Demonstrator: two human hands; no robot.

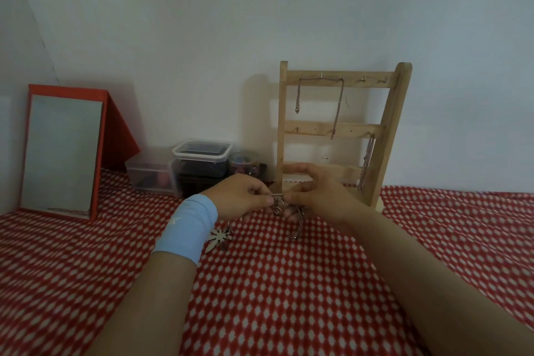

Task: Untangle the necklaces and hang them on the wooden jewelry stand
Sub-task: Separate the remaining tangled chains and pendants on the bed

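Note:
A wooden jewelry stand with three rails leans against the wall at the back. One chain drapes across hooks on its top rail, and another chain hangs from the middle rail at the right. In front of the stand, my left hand and my right hand pinch a tangled silver necklace between their fingertips. A loop of its chain dangles below my right hand. A pale leaf-shaped pendant lies on the cloth under my left wrist, which wears a blue wristband.
A red-framed mirror stands at the left. Clear plastic boxes and a small round jar sit by the wall, left of the stand. A red-and-white patterned cloth covers the surface.

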